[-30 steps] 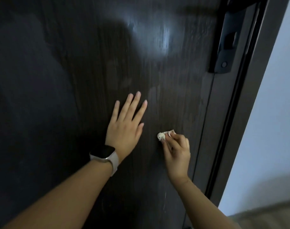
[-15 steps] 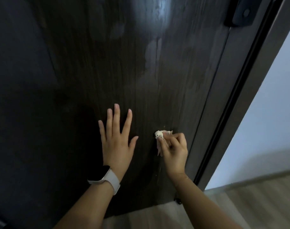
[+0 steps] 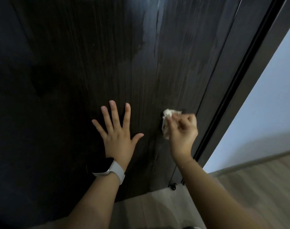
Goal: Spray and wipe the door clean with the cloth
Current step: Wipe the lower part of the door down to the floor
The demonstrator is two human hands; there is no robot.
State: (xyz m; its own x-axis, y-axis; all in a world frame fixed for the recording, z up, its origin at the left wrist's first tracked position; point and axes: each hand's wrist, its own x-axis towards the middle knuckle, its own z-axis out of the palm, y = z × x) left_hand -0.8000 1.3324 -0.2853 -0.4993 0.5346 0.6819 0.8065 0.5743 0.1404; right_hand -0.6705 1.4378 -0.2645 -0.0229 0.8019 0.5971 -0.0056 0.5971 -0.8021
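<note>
Door (image 3: 107, 55): dark wood-grain face, fine vertical streaking, sheen with wet-looking smears toward the top. Cloth (image 3: 167, 116): pale, crumpled, soft, matt. Watch (image 3: 106, 167): glossy black screen, smooth matt light strap. Floor (image 3: 256, 187): pale wood-look planks, matt. Wall (image 3: 265, 96): smooth, matt.

Left hand (image 3: 118, 138) flat on the dark wood-grain door (image 3: 91, 63), fingers spread, pale-strapped smartwatch (image 3: 107, 168) on the wrist. Right hand (image 3: 182, 134) closed around a crumpled white cloth (image 3: 168, 118), pressing it to the door low down near the frame edge (image 3: 227, 96). Wet streaks (image 3: 155, 30) higher up. Light wooden floor (image 3: 256, 187) below.
</note>
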